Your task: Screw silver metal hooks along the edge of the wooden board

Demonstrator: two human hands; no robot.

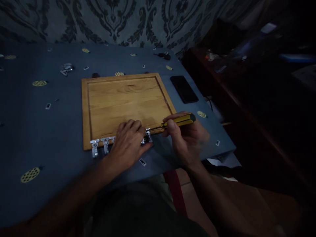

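A framed wooden panel [125,102], like a small cabinet door, lies flat on the table. Metal hinges [106,144] sit along its near edge, and some of them are partly covered by my left hand [129,140]. My left fingers curl over that edge, with the thumb and fingers around the rightmost hinge [149,135]. In my right hand [186,141] is a screwdriver [181,120] with a yellow and black handle, tilted low. Its shaft points left, and the tip is at or very near the rightmost hinge; exact contact cannot be made out.
A blue patterned cloth [56,131] covers the table. Beyond the panel's right side lies a black phone [184,89]. More loose metal hinges [66,68] are at the back left, and a small dark tool [163,56] at the back right. A patterned wall [113,19] borders the far side.
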